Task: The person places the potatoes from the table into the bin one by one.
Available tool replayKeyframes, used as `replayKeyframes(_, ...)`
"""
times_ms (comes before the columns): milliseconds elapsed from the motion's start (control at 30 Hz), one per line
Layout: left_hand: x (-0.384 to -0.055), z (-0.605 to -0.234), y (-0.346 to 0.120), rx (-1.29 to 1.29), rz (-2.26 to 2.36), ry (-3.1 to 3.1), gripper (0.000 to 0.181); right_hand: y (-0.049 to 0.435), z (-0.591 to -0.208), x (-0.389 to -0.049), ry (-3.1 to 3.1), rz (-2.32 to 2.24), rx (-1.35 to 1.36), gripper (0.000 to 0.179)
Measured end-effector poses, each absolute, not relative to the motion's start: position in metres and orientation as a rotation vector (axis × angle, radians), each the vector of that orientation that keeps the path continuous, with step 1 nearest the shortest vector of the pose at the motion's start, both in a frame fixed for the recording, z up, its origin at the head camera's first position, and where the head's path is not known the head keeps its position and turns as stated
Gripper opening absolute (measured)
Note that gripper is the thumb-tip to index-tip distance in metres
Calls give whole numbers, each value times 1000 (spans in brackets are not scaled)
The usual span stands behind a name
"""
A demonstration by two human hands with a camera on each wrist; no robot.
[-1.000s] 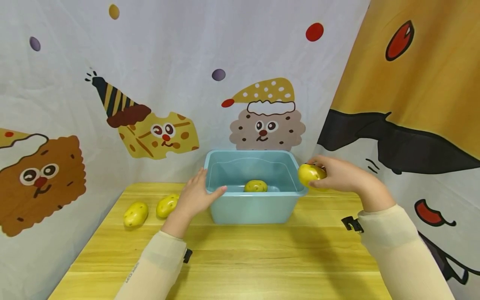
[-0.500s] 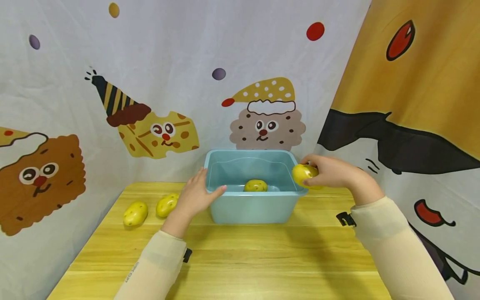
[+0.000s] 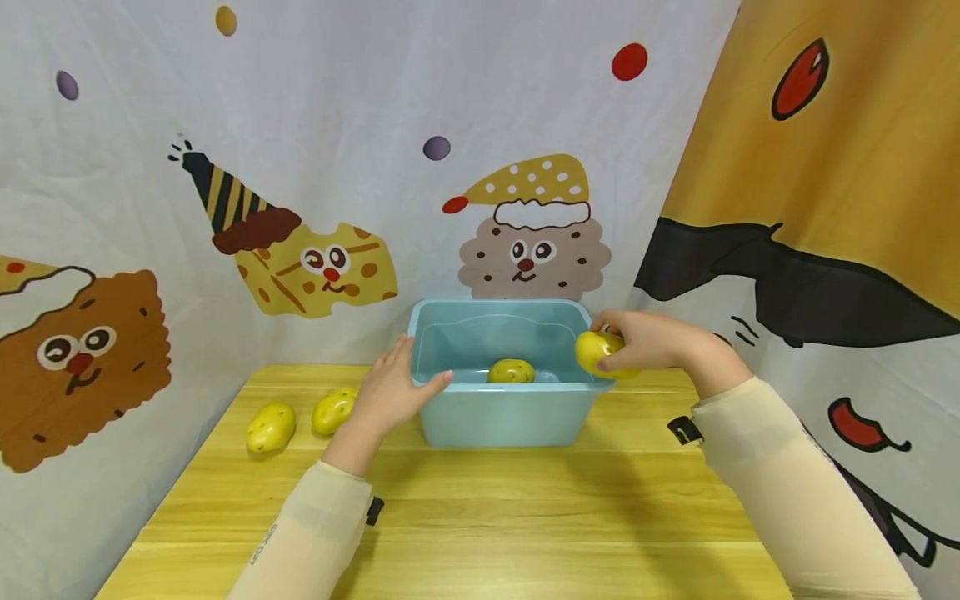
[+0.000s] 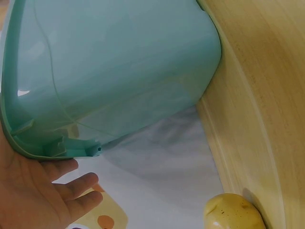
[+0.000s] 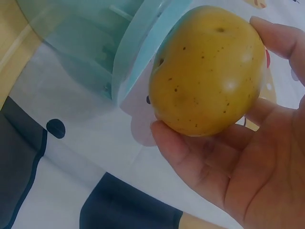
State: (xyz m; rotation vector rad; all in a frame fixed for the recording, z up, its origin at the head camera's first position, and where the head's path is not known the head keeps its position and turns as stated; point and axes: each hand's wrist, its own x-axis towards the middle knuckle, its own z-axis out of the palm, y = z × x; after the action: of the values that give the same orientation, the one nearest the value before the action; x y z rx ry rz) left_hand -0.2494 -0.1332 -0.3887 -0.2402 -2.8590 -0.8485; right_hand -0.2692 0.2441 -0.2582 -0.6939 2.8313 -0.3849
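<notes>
My right hand [image 3: 648,340] grips a yellow potato [image 5: 209,71] between thumb and fingers, over the right rim of a light blue plastic bin [image 3: 502,417]. Another potato [image 3: 512,372] lies inside the bin on its floor. At the bin's left side, my left hand [image 3: 390,392] rests against the rim, its fingers extended and thumb reaching over the front edge. In the left wrist view, the fingers [image 4: 78,186] spread just outside the bin's rim and hold nothing.
Two more potatoes lie on the wooden table [image 3: 465,517] left of the bin: one potato [image 3: 272,427] farther out, the other potato [image 3: 333,411] partly behind the left hand. A patterned cloth [image 3: 337,100] hangs directly behind the bin.
My right hand has moved left with the potato, from beside the bin's right rim to over it. The left hand and the bin have stayed in place.
</notes>
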Motion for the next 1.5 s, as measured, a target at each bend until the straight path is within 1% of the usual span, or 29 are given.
replayKeyframes(300, -249, -388, -132, -237, -859, -2859, 103, 238, -255, -276, 2769, -364, -669, 60)
replayKeyframes(567, -248, -388, -132, -237, -856, -2855, 102, 233, -252, -282, 2664, -411, -630, 61)
replayKeyframes(933, -248, -387, -132, -240, -857, -2855, 107, 229, -248, -293, 2559, -410, -593, 62)
replayKeyframes(1167, -247, -386, -132, -238, -860, -2856, 103, 224, -246, -298, 2556, -354, -543, 64)
replayKeyframes(1500, -247, -387, -132, -241, -847, -2860, 109, 216, -248, -302, 2537, -310, -565, 67)
